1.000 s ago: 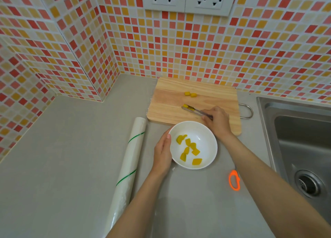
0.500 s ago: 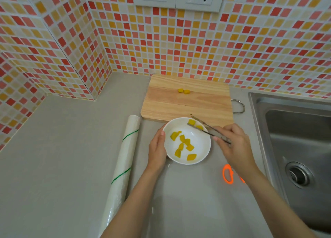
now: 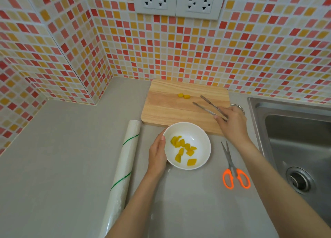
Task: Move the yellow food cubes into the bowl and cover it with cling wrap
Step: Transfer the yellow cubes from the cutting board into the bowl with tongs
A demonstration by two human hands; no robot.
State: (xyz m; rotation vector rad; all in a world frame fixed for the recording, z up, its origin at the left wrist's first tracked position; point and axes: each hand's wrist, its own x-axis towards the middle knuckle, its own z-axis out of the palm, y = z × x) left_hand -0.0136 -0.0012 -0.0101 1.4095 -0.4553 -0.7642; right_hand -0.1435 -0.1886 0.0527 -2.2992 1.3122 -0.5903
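A white bowl (image 3: 200, 135) stands on the grey counter and holds several yellow food cubes (image 3: 182, 149). My left hand (image 3: 157, 153) rests against the bowl's left rim. Two more yellow cubes (image 3: 183, 95) lie on the wooden cutting board (image 3: 161, 108) behind the bowl. My right hand (image 3: 232, 123) grips metal tongs (image 3: 207, 105) over the board's right part; their tips are spread apart, empty, and point toward the two cubes. A roll of cling wrap (image 3: 125, 166) lies to the left of the bowl.
Scissors with orange handles (image 3: 234, 175) lie on the counter to the right of the bowl. A steel sink (image 3: 295, 139) fills the right side. Tiled walls close the back and the left, with sockets (image 3: 179, 2) above the board.
My right hand carried cubes in the tongs from the board to the bowl, let them drop in, and has moved back over the board with empty tongs. The left hand stayed at the bowl.
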